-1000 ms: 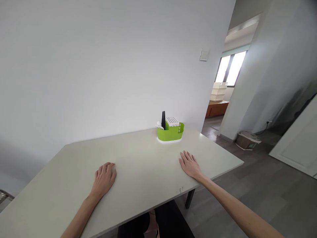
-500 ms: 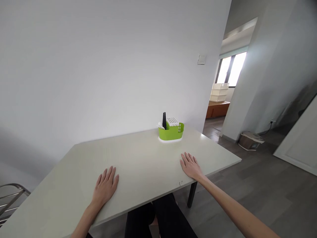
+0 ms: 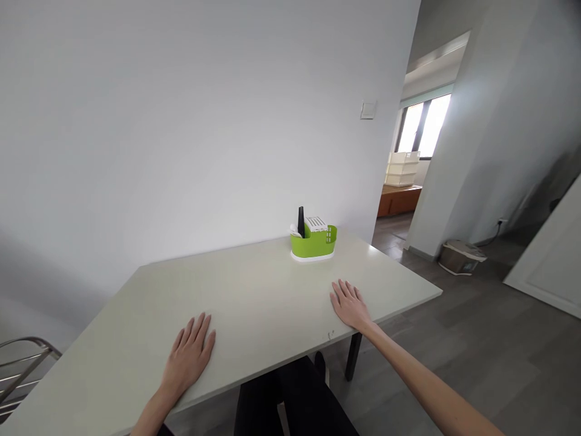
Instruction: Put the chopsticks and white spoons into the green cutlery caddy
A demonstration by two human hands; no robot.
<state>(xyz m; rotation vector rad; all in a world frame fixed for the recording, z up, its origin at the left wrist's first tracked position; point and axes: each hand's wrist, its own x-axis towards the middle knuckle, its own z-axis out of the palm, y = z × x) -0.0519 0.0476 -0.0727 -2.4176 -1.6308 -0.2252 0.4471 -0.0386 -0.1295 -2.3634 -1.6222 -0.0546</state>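
Observation:
My left hand (image 3: 189, 353) lies flat on the pale table (image 3: 245, 297), palm down with fingers apart and nothing in it. Near the table's front right edge, my right hand (image 3: 350, 305) also rests flat with its fingers spread. Beyond the right hand, against the wall, stands a green utensil caddy (image 3: 311, 245) on a white base. Black chopsticks (image 3: 301, 221) rise upright from its left part, with white spoons (image 3: 295, 231) beside them. A white slotted block (image 3: 316, 224) sits at its middle. Neither hand touches the caddy.
A white wall (image 3: 204, 133) runs along the table's far side, with a switch (image 3: 368, 110) on it. A metal rack (image 3: 27, 369) stands at the lower left. On the floor to the right are a lidded bin (image 3: 459, 257) and a white door (image 3: 551, 254).
My left hand has slid slightly toward me and to the left, still flat on the table. My right hand and the caddy stay put. My legs have shifted a little under the table.

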